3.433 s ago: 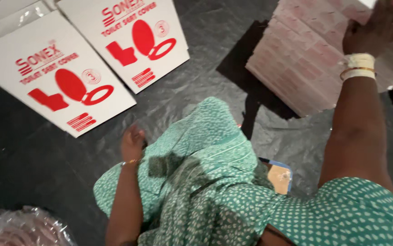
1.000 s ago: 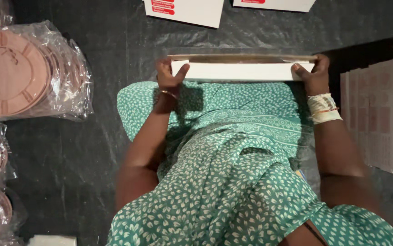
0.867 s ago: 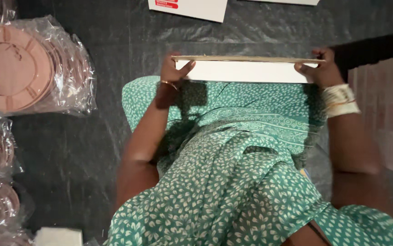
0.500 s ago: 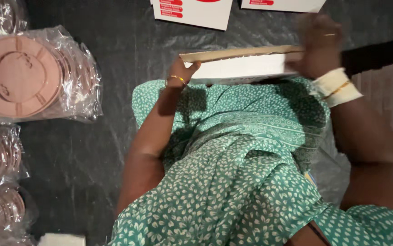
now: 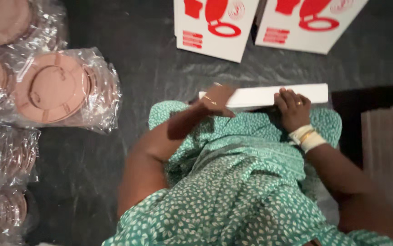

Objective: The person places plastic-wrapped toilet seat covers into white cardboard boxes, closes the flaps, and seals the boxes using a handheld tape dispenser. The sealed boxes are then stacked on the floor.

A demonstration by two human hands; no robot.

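A long flat white carton (image 5: 273, 94) lies across my lap, over the green patterned cloth (image 5: 233, 182). My left hand (image 5: 214, 99) sits at the carton's left end, blurred, fingers closed on its edge. My right hand (image 5: 292, 107), with a ring and pale bangles at the wrist, presses on the carton's middle from the near side. Both hands touch the carton.
Two white cartons with red printing (image 5: 214, 25) (image 5: 308, 23) lie on the black sheet ahead. Plastic-wrapped stacks of pink round lids (image 5: 53, 86) fill the left side. A pile of pale flat sheets (image 5: 390, 155) lies at the right.
The carton has come down flatter onto my lap. My right hand slid from the carton's right end toward its middle. The view shifted, so the printed cartons show more at the top.
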